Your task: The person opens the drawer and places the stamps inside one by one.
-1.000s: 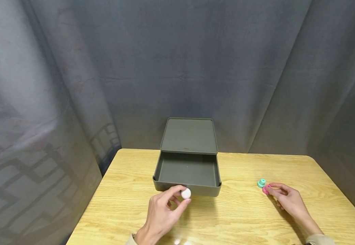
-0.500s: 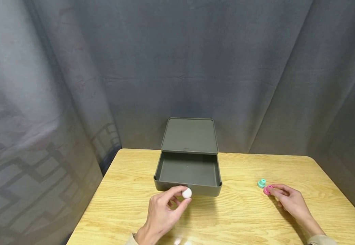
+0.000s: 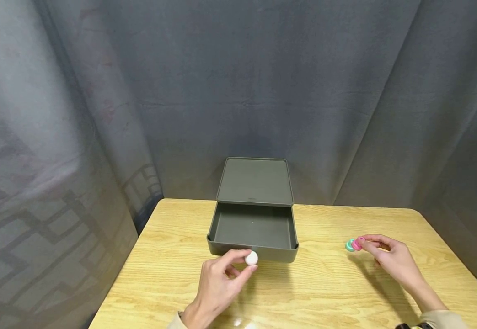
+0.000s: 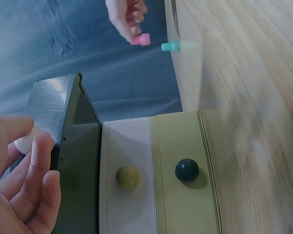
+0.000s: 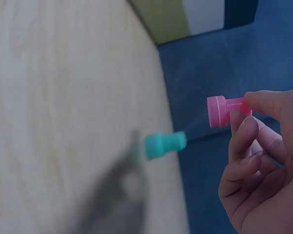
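My left hand (image 3: 217, 285) pinches the white round knob (image 3: 251, 258) of a dark grey-green drawer (image 3: 271, 253), which stands pulled out of a chest (image 3: 254, 180). The drawer's inside looks bare. My right hand (image 3: 396, 260) pinches a small pink peg with a wide round base (image 5: 216, 112) by its narrow end. The pink peg is raised off the table. Below it a teal peg of the same shape (image 5: 158, 145) stands on the wooden tabletop; in the head view the pink one partly covers it.
Under the pulled-out drawer, the left wrist view shows a white drawer front with an olive knob (image 4: 128, 177) and an olive one with a dark knob (image 4: 187, 170). A wooden table (image 3: 156, 256) bears everything. Grey curtains (image 3: 254, 91) hang behind and beside it.
My right hand has lifted the pink peg up off the table, beside and above the teal one. My left hand keeps its pinch on the knob, and the drawer has not moved.
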`<action>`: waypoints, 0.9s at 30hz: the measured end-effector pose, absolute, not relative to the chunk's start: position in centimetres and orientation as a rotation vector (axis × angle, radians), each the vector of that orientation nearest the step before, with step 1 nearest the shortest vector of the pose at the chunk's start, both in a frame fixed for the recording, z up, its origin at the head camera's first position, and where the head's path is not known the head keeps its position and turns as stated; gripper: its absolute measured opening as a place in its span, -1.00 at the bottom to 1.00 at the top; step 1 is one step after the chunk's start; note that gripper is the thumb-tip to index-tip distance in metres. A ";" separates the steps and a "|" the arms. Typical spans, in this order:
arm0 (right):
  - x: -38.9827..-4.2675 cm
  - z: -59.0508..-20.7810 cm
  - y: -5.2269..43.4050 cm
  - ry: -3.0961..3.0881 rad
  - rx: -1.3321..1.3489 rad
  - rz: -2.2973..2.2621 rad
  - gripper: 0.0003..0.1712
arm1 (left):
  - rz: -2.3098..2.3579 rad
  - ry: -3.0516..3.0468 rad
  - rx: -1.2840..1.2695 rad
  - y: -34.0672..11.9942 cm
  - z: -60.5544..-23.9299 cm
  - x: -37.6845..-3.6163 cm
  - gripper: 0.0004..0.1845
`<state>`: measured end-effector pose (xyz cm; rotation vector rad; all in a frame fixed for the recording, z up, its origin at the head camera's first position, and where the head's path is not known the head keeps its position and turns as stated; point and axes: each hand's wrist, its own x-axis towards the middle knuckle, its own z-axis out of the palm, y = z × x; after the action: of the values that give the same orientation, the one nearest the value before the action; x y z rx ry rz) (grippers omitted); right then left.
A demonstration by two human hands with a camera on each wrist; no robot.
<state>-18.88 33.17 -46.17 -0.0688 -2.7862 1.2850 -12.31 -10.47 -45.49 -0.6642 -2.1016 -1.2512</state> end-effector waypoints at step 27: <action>-20.6 -34.0 24.1 -2.824 0.391 1.330 -0.62 | -1.225 -2.105 -0.653 -10.8 -45.8 -12.5 -0.65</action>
<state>-20.60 24.09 -33.99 0.3911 -2.8235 1.3295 -12.55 -10.79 -45.80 -0.6532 -2.1052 -1.2245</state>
